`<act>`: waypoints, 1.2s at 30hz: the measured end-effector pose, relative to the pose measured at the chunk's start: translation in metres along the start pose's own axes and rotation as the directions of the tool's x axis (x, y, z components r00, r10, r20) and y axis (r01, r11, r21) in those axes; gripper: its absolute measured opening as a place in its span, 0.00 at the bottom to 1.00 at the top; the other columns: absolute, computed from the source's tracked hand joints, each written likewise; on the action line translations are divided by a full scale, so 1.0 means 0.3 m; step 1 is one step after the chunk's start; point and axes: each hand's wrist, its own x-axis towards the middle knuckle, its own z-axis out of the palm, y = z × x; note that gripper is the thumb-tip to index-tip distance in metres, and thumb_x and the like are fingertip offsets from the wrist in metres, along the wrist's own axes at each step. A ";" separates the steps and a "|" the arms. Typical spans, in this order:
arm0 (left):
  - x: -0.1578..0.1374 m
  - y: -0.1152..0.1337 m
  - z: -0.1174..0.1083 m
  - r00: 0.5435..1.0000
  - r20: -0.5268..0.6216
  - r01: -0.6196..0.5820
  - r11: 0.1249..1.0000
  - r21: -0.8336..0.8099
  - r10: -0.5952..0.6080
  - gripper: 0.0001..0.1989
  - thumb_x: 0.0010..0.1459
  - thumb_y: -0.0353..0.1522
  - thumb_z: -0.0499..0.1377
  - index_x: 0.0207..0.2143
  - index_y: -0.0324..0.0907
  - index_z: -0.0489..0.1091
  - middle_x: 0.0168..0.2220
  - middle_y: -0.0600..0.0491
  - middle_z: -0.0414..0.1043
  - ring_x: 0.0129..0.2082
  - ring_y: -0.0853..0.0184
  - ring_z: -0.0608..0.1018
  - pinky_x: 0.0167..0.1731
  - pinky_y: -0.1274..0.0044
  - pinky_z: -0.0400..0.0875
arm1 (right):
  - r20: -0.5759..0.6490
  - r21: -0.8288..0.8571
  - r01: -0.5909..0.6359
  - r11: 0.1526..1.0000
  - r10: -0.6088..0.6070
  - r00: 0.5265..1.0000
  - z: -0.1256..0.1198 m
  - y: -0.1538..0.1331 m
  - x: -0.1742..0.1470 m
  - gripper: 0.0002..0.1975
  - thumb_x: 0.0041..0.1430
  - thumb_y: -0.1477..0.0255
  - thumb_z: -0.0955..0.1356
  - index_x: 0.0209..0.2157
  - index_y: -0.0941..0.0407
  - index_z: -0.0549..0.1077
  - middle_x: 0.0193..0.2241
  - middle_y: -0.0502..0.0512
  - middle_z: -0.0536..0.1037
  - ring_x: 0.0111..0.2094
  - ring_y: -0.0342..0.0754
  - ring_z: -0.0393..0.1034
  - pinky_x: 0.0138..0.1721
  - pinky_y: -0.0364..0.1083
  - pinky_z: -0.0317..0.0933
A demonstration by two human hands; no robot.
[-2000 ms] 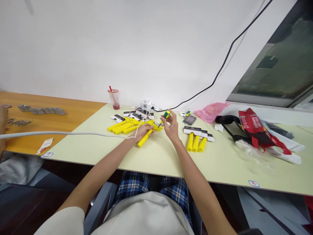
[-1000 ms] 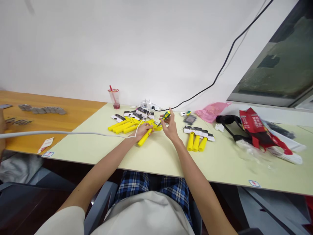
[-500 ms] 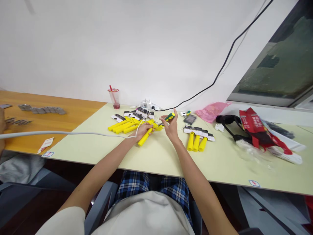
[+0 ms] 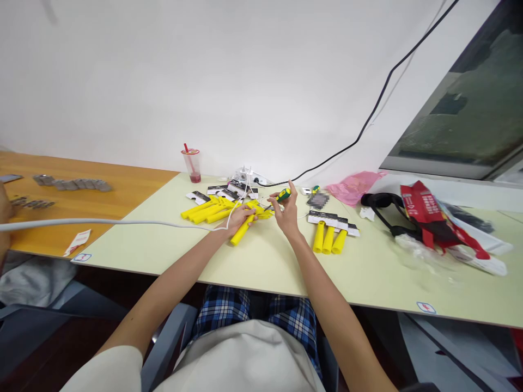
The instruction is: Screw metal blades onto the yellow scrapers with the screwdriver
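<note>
My left hand is closed around a yellow scraper-like plastic tool, whose round handle points toward me and whose wider head lies to the right. In my right hand is a green-and-yellow screwdriver, its shaft slanting down left to the tool's head. Whether the tip touches a screw is too small to tell. Several more yellow tools lie left of my left hand, by black-and-white cards. On the right, three yellow tools have similar cards over their heads.
A cup with a red straw and a power strip stand by the wall. A white cable crosses before my left arm. To the right lie pink plastic, black headphones and a red bag. Another person's hand shows far left.
The screwdriver handle has shifted very slightly down and left with my right hand. My left hand keeps the yellow tool in nearly the same place.
</note>
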 end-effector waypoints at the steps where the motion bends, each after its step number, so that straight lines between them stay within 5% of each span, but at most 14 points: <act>1: -0.004 -0.001 0.003 1.000 0.008 -0.001 1.000 0.002 0.001 0.17 0.62 0.22 0.70 0.38 0.43 0.63 0.35 0.52 0.75 0.27 0.70 0.79 0.18 0.81 0.62 | -0.019 -0.014 0.000 1.000 0.000 1.000 -0.002 -0.001 0.000 0.44 0.76 0.54 0.70 0.81 0.50 0.46 0.44 0.55 0.84 0.44 0.52 0.83 0.54 0.55 0.77; 11: -0.003 -0.010 0.004 1.000 0.002 0.000 1.000 0.011 0.000 0.19 0.61 0.22 0.70 0.37 0.44 0.62 0.33 0.52 0.75 0.26 0.70 0.79 0.17 0.82 0.61 | 0.039 -0.009 0.080 0.997 -0.080 0.996 -0.011 -0.005 0.004 0.40 0.79 0.55 0.66 0.82 0.49 0.47 0.53 0.62 0.82 0.47 0.53 0.84 0.56 0.57 0.77; 18: -0.013 -0.016 0.020 1.000 0.022 -0.003 1.000 0.031 0.002 0.19 0.59 0.22 0.72 0.37 0.43 0.64 0.34 0.53 0.76 0.26 0.70 0.79 0.17 0.82 0.61 | -0.023 -0.137 0.106 0.985 -0.110 0.994 -0.006 0.007 0.007 0.36 0.75 0.52 0.71 0.77 0.48 0.63 0.44 0.56 0.83 0.43 0.54 0.81 0.49 0.54 0.79; 23: -0.023 -0.023 0.030 1.000 0.028 0.000 0.999 0.033 -0.001 0.20 0.58 0.23 0.73 0.36 0.44 0.63 0.34 0.53 0.75 0.27 0.70 0.80 0.17 0.82 0.61 | -0.020 -0.157 0.126 0.980 -0.130 0.991 -0.013 -0.002 0.016 0.34 0.75 0.53 0.70 0.75 0.50 0.65 0.42 0.56 0.82 0.41 0.53 0.79 0.49 0.55 0.78; 29: -0.011 -0.020 0.016 1.000 -0.007 0.006 1.000 -0.024 -0.006 0.18 0.61 0.21 0.70 0.36 0.43 0.62 0.34 0.53 0.74 0.27 0.70 0.79 0.17 0.81 0.62 | 0.215 0.014 0.074 0.997 -0.076 0.974 -0.045 0.013 0.111 0.32 0.75 0.53 0.69 0.72 0.50 0.65 0.57 0.65 0.81 0.49 0.55 0.83 0.55 0.58 0.78; 32: -0.009 -0.020 0.013 1.000 -0.006 0.010 0.997 -0.073 -0.010 0.18 0.61 0.22 0.71 0.37 0.43 0.62 0.35 0.53 0.74 0.27 0.72 0.79 0.18 0.82 0.62 | 0.312 0.030 0.038 0.999 -0.045 0.949 -0.066 0.022 0.197 0.31 0.68 0.50 0.75 0.65 0.49 0.70 0.46 0.56 0.83 0.42 0.54 0.84 0.49 0.56 0.81; 36: -0.022 -0.015 0.019 1.000 0.025 0.004 0.990 -0.140 0.000 0.18 0.62 0.24 0.72 0.38 0.42 0.63 0.40 0.52 0.74 0.31 0.73 0.79 0.20 0.84 0.64 | 0.372 -0.049 0.135 0.990 -0.108 0.922 -0.071 0.006 0.297 0.31 0.63 0.47 0.78 0.60 0.50 0.74 0.40 0.51 0.81 0.32 0.49 0.79 0.40 0.51 0.79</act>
